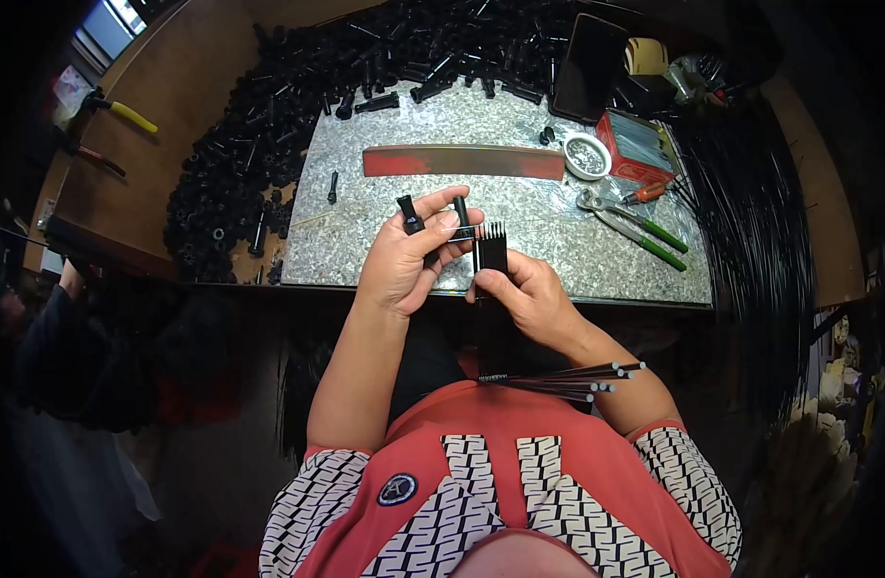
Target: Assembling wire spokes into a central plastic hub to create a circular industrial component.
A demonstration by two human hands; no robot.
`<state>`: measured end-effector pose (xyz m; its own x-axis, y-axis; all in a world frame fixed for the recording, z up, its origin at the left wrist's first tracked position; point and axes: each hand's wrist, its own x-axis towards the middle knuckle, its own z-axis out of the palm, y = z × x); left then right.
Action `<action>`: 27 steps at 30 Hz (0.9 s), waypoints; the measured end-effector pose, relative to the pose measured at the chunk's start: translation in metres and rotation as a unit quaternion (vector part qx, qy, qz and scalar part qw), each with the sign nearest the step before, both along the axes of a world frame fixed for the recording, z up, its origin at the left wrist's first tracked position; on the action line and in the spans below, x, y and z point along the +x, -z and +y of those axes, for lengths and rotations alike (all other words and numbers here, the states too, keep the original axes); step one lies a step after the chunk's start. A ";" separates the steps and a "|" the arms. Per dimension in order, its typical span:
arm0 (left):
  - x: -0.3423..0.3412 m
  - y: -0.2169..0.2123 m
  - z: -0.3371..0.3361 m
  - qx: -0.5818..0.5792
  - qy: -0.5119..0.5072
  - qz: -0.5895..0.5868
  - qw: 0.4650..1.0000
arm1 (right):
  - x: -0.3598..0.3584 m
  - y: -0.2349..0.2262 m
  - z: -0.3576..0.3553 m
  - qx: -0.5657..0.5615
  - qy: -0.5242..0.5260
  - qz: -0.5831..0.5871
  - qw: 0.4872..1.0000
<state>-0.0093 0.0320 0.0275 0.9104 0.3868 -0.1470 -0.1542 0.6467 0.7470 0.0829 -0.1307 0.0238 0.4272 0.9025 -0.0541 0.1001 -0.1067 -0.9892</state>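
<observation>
My left hand (401, 249) is closed around small black tubular plastic parts. One flared black part (408, 209) stands up between its thumb and fingers, and another black tube (461, 211) sits by its fingertips. A thin pale wire or rod runs from the left thumb to the flat black strip (494, 255). That strip has a comb-like row of pale tips along its top, and my right hand (529, 294) grips its side with the thumb in front. Below, black rods with grey ends (601, 378) lie across my lap and right forearm; their link to the strip is unclear.
A speckled board (365, 246) bears a red-and-grey bar (462, 162), a white dish (587, 156), green-handled pincers (645, 231) and a red box (635, 149). Black parts (240, 164) heap behind and left. A dark tablet (590, 67) leans at the back; long black strands (760, 222) hang right.
</observation>
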 end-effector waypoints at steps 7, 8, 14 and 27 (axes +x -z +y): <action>0.001 0.004 0.003 -0.008 0.031 -0.030 0.999 | -0.001 -0.002 0.000 -0.013 -0.002 -0.006 1.000; 0.001 0.004 0.003 -0.016 0.038 -0.038 0.998 | -0.001 0.000 0.000 -0.010 -0.001 -0.008 1.000; 0.000 0.007 0.006 -0.008 0.052 -0.062 0.997 | -0.002 -0.002 0.001 -0.002 -0.002 -0.012 1.000; -0.012 0.015 -0.001 0.024 0.037 -0.039 0.998 | -0.002 0.006 0.004 0.033 0.036 -0.008 0.999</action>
<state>-0.0218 0.0311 0.0127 0.9444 0.3239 -0.0572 -0.1670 0.6220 0.7650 0.0813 -0.1270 0.0177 0.4914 0.8708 0.0118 0.1109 -0.0492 -0.9926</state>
